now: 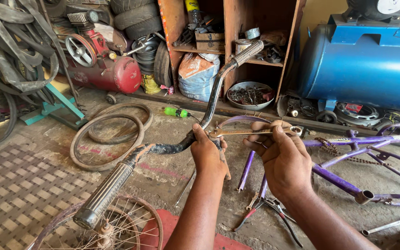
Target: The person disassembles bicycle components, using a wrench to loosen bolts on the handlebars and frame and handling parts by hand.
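Your left hand (208,153) clenches one black handlebar (172,147) at its middle; your right hand (281,157) grips one spanner (251,132) just right of it. Two rubber grips, one purple frame (348,162) beyond.

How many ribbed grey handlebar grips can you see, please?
2: one ribbed grey handlebar grip low at the left by the spoked wheel, the other raised before the wooden shelf.

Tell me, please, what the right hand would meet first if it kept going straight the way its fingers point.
Probably the left hand at the handlebar middle: the right hand points leftward along the wrench. Depth is unclear.
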